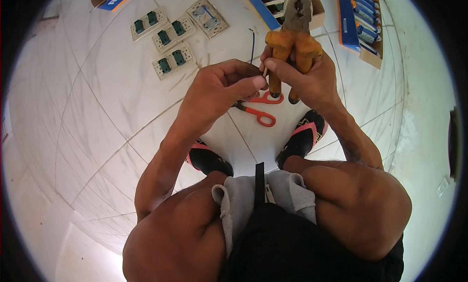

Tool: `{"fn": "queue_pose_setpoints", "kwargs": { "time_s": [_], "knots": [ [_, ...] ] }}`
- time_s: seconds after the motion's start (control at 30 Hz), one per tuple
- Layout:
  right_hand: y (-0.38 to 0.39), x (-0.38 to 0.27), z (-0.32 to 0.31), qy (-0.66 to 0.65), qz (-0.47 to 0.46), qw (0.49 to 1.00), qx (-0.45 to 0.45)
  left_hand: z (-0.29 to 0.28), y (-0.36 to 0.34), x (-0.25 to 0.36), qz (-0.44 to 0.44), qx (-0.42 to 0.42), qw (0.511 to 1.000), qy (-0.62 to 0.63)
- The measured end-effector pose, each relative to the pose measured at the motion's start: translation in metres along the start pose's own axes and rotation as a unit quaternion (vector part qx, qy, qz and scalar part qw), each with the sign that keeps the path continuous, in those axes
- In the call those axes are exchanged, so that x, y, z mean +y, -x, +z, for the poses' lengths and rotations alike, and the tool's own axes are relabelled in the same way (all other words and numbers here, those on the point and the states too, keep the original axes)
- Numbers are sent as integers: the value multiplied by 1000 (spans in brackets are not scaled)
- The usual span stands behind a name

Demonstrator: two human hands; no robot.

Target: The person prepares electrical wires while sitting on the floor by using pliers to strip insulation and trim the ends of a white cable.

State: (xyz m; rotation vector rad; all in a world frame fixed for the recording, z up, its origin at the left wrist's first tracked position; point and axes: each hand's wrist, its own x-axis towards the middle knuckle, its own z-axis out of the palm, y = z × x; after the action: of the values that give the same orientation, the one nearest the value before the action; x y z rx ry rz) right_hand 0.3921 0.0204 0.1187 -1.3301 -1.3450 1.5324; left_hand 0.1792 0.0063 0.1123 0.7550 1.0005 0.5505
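Note:
My right hand is closed around the orange-yellow handles of a worn pair of pliers, whose grey jaws point away from me. Its thumb and forefinger also press together beside a small pale sliver. Close against it, my left hand pinches with thumb and fingers at the same spot. A thin blue wire rises just beyond those fingertips; whether they hold its lower end is hidden. Beneath the hands, a red-handled cutting tool like scissors lies on the floor, its blades partly covered by my left hand.
Three white wall plates with green modules lie on the tiled floor at the far left, beside another plate turned differently. Wire scraps lie near them. Open boxes of parts stand farther off. My feet flank the cutting tool.

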Motion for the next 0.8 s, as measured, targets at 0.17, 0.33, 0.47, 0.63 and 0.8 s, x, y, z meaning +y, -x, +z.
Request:
{"fn": "queue_pose_setpoints", "kwargs": {
  "time_s": [0.17, 0.33, 0.47, 0.63, 0.8],
  "knots": [
    [3, 1, 4, -10, 13, 1000, -5, 3, 1, 7, -13, 51, 994, -93],
    [8, 1, -21, 82, 58, 995, -6, -17, 7, 0, 84, 126, 971, -185],
    [22, -14, -42, 64, 234, 962, -129, -31, 14, 7, 130, 172, 934, -285],
    [35, -10, -46, -56, 327, 913, -239, -44, 12, 4, 230, 203, 884, -353],
    [38, -16, -31, -147, 338, 897, -243, -44, 20, 7, 203, 177, 889, -371]
  ]
}}
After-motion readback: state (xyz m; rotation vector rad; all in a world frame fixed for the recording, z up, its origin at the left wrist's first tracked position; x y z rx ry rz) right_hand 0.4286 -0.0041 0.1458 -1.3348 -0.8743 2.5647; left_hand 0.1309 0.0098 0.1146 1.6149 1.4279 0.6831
